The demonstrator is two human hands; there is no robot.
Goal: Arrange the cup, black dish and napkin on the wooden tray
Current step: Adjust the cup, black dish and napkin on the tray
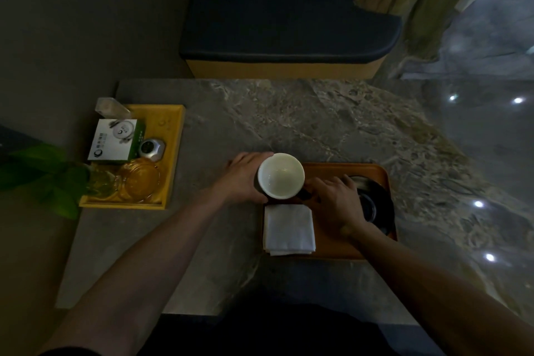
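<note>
A cup (281,176), white inside and dark outside, stands at the back left corner of the wooden tray (372,172). My left hand (245,179) wraps around the cup's left side. My right hand (335,202) touches the cup's right side, where a dark handle shows, and covers part of the black dish (378,205) on the tray's right half. A folded white napkin (289,229) lies flat on the tray's front left, just below the cup.
A yellow tray (173,136) at the table's left holds a white and green box (114,140), a silver object, glass dishes and a small bottle. Green leaves (43,173) hang beside it. A dark bench (289,29) with pillows stands behind the marble table (289,113).
</note>
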